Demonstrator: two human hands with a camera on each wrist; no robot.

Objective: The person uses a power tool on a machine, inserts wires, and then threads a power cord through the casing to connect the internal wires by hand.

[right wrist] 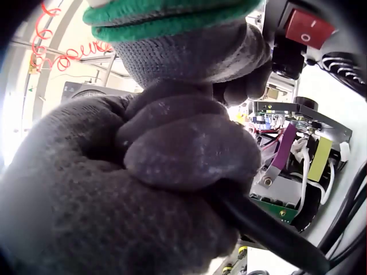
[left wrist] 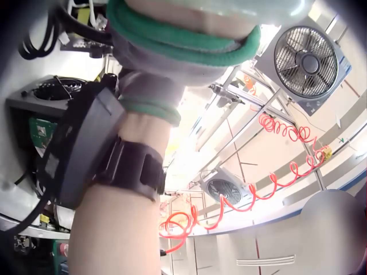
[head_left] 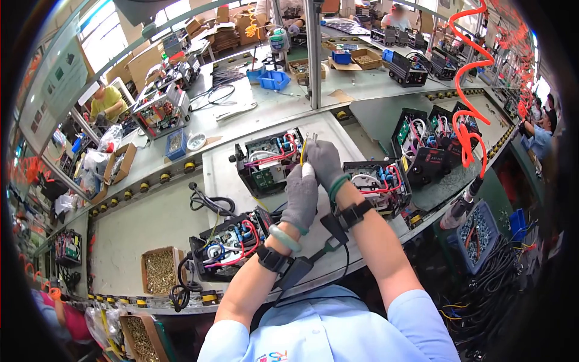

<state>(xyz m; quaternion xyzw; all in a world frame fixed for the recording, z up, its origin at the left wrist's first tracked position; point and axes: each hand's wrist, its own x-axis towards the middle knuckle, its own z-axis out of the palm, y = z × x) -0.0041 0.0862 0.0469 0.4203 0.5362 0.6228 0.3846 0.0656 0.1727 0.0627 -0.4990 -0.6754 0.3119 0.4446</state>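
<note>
Both hands wear grey gloves and meet over the middle of the bench. The left hand [head_left: 300, 196] is closed around the wire end of a black power cord, a white piece at its fingertips. A yellow wire [head_left: 303, 155] with metal terminals sticks up between the hands. The right hand [head_left: 327, 161] lies against the left hand's tips. In the right wrist view its curled fingers [right wrist: 192, 152] grip the black power cord [right wrist: 269, 232]. Just beyond the hands is an opened machine unit [head_left: 265, 161]; other units sit at the left [head_left: 232, 244] and right [head_left: 380, 184].
A cardboard box of small metal parts [head_left: 161, 271] stands at the bench's left. Black covers [head_left: 429, 166] and more units lie to the right. A red coiled hose [head_left: 467, 133] hangs there, above a blue crate of screws [head_left: 476, 235]. Rollers line the bench edge.
</note>
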